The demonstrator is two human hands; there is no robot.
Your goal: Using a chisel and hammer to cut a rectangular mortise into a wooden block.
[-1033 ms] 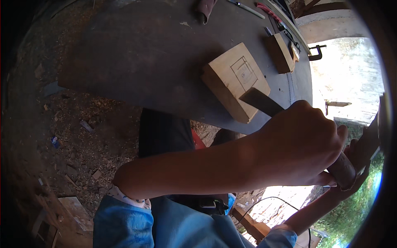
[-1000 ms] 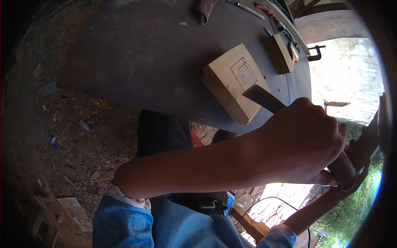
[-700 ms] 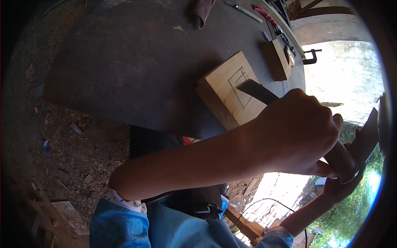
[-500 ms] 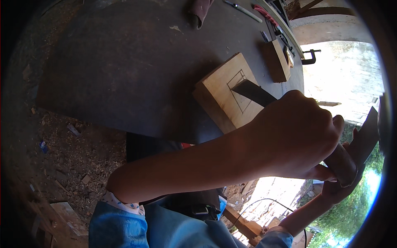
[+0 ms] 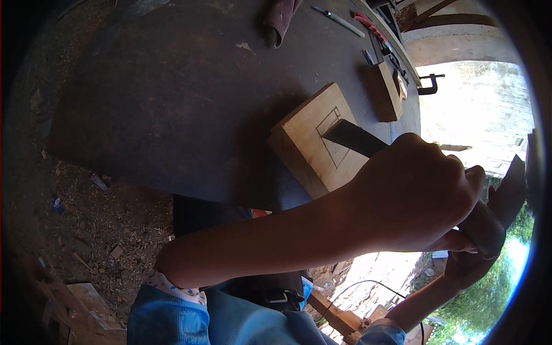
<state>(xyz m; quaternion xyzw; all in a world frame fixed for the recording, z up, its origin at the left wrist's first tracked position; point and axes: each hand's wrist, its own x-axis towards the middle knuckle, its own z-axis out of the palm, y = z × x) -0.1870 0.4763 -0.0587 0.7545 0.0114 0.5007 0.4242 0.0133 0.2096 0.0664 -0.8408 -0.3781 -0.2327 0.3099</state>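
Note:
My left hand (image 5: 414, 187) is wrapped round the brown handle (image 5: 487, 233) of a chisel, whose rounded end sticks out past my fist. The chisel's flat dark blade (image 5: 355, 138) slants down to a pale wooden block (image 5: 305, 126). Its edge meets the block's top inside a pencilled rectangle. Behind the handle's end, my right hand (image 5: 467, 265) is closed, partly hidden by the handle and my left hand. A dark, flat-sided piece with a pointed corner (image 5: 509, 192) rises from my right hand; its kind is not clear.
The block lies on a dark table (image 5: 172, 103). Farther back are a second wooden block (image 5: 384, 92), a pen (image 5: 339, 22), a red-handled tool (image 5: 369, 26) and a brownish cloth (image 5: 282, 23). A black clamp (image 5: 430, 84) grips the far right edge. Wood shavings (image 5: 132, 230) cover the floor.
The block, chisel and left hand sit slightly lower in the picture, as does the table. The flat-sided piece by my right hand has shifted slightly relative to the chisel handle.

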